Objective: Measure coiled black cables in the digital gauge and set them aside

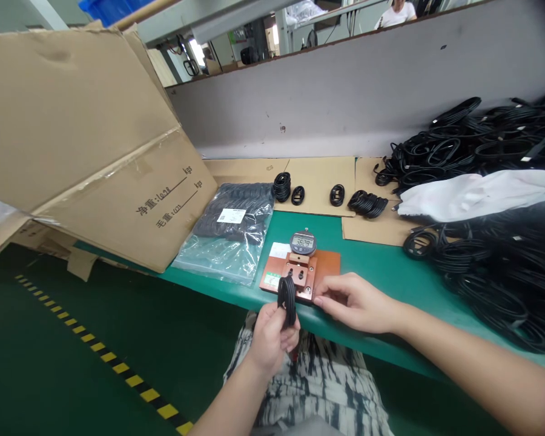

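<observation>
My left hand (274, 336) is closed around a coiled black cable (287, 298), held upright at the table's front edge before a copper-coloured fixture (300, 274). A round digital gauge (303, 242) with a lit display is mounted at the back of that fixture. My right hand (352, 303) rests by the fixture's front right corner, thumb and forefinger pinched together there; whether something small is between them is hidden.
A clear bag of coiled cables (231, 227) and a big cardboard box (163, 200) lie to the left. Small cable coils (367, 203) sit on cardboard behind. At the right are a large cable heap (485, 260) and a white cloth (476, 194). A person (398, 13) is far back.
</observation>
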`<act>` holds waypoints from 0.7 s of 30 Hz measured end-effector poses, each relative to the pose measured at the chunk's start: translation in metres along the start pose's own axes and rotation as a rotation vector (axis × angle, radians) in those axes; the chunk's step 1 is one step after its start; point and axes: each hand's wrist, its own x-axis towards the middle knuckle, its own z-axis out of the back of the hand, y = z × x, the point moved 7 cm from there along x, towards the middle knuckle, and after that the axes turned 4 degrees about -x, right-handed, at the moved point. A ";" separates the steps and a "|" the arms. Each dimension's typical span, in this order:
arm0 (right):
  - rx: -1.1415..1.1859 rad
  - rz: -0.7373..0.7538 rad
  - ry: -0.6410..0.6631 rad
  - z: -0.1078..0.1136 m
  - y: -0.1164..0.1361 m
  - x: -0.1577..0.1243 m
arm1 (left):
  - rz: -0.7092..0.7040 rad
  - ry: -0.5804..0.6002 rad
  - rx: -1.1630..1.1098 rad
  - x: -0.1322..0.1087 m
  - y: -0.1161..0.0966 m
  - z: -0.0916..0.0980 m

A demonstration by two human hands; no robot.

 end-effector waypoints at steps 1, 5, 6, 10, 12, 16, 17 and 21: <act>0.000 -0.001 -0.002 0.000 0.000 0.000 | 0.004 0.003 -0.001 0.000 0.000 0.000; 0.006 0.002 -0.004 0.001 0.000 0.000 | 0.011 0.001 -0.004 0.001 0.000 0.001; 0.007 0.002 -0.001 0.000 0.000 0.001 | 0.011 0.003 -0.004 0.001 0.000 0.001; -0.001 -0.005 0.001 0.000 -0.001 0.000 | 0.009 0.010 -0.005 0.001 -0.001 0.000; -0.005 -0.009 0.001 0.000 -0.002 0.000 | 0.008 0.008 -0.007 0.001 -0.001 -0.001; -0.004 -0.008 0.002 0.000 -0.001 0.000 | 0.003 0.006 -0.013 0.000 -0.002 -0.001; -0.002 -0.008 0.002 0.000 -0.001 0.000 | 0.003 0.007 -0.015 0.000 -0.002 -0.001; 0.000 -0.007 0.000 0.000 -0.001 0.001 | 0.008 0.002 -0.028 0.000 0.001 0.002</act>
